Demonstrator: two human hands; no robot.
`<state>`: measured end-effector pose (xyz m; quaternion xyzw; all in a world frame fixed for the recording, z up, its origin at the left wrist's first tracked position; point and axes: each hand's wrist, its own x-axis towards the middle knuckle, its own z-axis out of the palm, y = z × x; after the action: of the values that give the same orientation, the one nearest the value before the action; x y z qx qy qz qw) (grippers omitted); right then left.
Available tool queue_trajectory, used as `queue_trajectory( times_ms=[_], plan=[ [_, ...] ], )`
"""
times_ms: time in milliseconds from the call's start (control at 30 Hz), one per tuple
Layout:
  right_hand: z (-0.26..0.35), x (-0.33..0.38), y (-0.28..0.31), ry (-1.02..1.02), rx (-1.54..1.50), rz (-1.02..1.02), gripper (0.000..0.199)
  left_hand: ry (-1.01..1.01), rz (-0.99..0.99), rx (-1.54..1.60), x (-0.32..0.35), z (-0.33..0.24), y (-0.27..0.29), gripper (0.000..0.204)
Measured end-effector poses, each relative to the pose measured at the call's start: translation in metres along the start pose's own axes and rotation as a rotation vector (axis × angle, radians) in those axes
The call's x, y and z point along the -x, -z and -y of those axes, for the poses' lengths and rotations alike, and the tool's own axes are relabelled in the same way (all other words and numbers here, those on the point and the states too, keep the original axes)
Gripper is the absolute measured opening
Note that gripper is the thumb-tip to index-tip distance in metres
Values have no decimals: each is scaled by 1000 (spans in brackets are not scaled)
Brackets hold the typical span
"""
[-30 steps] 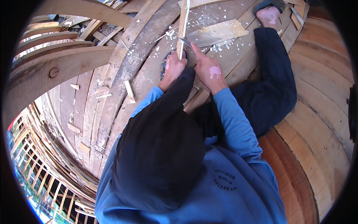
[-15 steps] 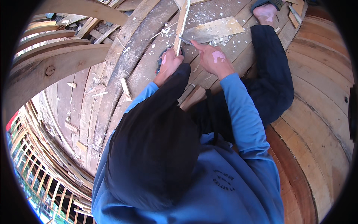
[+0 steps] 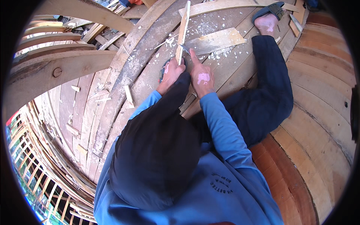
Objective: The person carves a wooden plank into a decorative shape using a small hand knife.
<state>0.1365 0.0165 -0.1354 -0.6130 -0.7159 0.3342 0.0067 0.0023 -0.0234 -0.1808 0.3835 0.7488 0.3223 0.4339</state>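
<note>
Long thin wooden strip standing nearly upright on the curved hull planks, lower end gripped in closed fingers of left hand. Right hand just beside, index finger stretched forward toward a small metal blade against the strip. Pale flat board and scattered wood chips close by; sandalled foot farther off.
</note>
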Motion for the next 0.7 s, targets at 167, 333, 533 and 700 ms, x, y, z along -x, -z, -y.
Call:
queue_trajectory(
  times_ms=[167,333,533,700],
  plan=[
    [-10,4,-6,83,-106,-30,64,2,41,-23,4,-5,4,29],
    [-23,2,39,109,-70,145,62,42,209,-34,-6,9,5,34],
    [-32,-3,71,263,43,200,60,-140,262,-314,-26,68,-14,63],
    [-42,-3,64,274,33,201,57,-191,255,-356,-27,86,-19,83]
  ],
)
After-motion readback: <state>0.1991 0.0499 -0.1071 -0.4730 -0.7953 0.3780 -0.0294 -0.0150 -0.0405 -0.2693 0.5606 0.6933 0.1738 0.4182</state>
